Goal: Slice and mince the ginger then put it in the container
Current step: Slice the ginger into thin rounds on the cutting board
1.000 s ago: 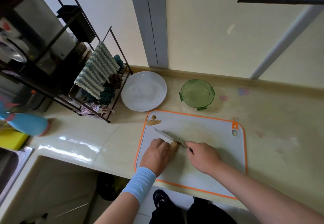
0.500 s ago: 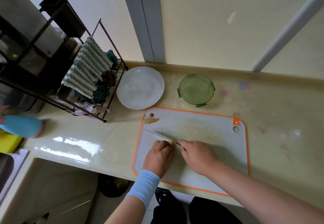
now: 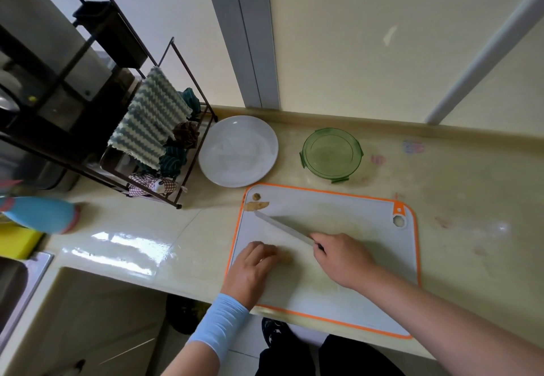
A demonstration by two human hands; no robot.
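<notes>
You're in a home kitchen. Under your fingers lies a board on a glossy surface; beyond them stand a plate and a green container. Left of them, a rack holds dishcloths, and farther left a steel sink is set into the surface.

Bare beige surface lies right of the orange-rimmed white cutting board. Behind stand a round white plate and round green container (gap between them); a black wire rack blocks the left.
</notes>
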